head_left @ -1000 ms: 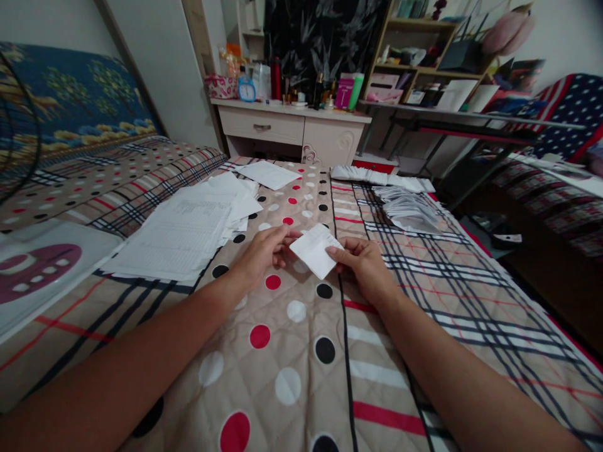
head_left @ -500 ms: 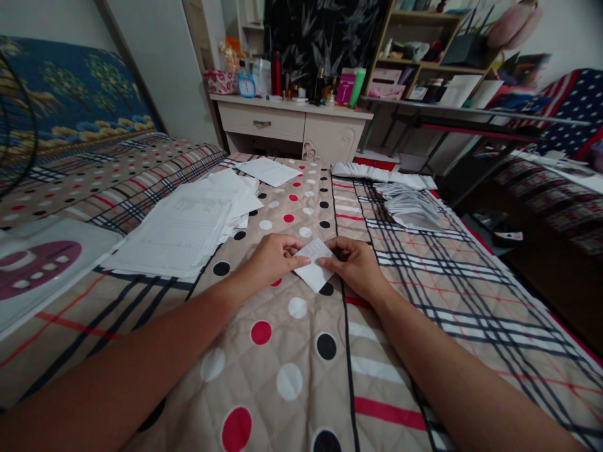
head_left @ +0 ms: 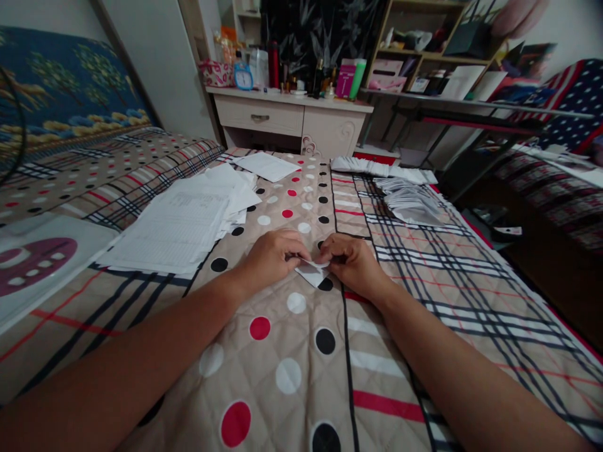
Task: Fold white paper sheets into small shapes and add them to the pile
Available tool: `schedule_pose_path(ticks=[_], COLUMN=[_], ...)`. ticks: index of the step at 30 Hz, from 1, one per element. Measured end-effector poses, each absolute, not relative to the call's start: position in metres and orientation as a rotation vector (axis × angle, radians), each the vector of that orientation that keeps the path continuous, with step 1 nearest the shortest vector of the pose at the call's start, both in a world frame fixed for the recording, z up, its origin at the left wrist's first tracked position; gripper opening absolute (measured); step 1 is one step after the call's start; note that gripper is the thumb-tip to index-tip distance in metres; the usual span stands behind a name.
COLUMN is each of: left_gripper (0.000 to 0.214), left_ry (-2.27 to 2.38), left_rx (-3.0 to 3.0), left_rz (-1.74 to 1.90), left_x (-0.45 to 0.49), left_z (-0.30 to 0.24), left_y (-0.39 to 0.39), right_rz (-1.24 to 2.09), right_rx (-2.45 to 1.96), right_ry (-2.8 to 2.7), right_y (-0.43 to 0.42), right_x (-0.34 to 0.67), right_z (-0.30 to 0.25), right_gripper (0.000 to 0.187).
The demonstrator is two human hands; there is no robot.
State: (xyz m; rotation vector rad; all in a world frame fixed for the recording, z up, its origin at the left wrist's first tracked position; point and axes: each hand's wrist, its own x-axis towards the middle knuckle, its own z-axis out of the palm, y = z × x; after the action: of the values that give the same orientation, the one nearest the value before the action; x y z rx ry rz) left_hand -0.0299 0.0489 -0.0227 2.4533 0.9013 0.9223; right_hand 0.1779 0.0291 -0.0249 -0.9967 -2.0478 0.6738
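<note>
A small piece of white paper [head_left: 311, 275] is between my hands, low over the patterned bedspread [head_left: 268, 370], with its upper part folded over toward me. My left hand [head_left: 276, 254] pinches the left side of the fold between thumb and fingers. On the other side, my right hand [head_left: 351, 260] is closed on the paper's right edge, thumb and forefinger at the fold. The lower corner of the paper points toward me. Curled fingers hide its far side.
A stack of printed sheets [head_left: 172, 220] lies to the left, beside a plastic bag [head_left: 47, 257]. One paper sheet [head_left: 267, 167] rests farther back. Folded paper pieces [head_left: 407, 201] and a paper row [head_left: 381, 171] are at the right. A white dresser [head_left: 287, 119] stands beyond.
The paper lay nearly flat with my thumbs on top; now its upper part is bent over toward me. The camera view has shifted slightly.
</note>
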Motion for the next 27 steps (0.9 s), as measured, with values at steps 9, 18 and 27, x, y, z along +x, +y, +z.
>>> schedule_pose_path(ticks=[9, 18, 27], left_gripper=[0.017, 0.019, 0.02], left_ry=[0.699, 0.647, 0.672], left_rx=[2.94, 3.073, 3.122], left_rz=[0.929, 0.814, 0.762], left_x=[-0.0359, -0.0394, -0.0387], left_z=[-0.0173, -0.0135, -0.0135], left_y=[0.0472, 0.0443, 0.0417], right_rz=[0.473, 0.22, 0.388], right_rx=[-0.964, -0.93, -0.873], right_ry=[-2.213, -2.363, -2.274], right_y=[0.0269, 0.0225, 0.0251], right_x=[0.1789, 0.1796, 0.1762], right_z=[-0.0252, -0.0206, -0.0246], right_gripper=[0.031, 0.032, 0.033])
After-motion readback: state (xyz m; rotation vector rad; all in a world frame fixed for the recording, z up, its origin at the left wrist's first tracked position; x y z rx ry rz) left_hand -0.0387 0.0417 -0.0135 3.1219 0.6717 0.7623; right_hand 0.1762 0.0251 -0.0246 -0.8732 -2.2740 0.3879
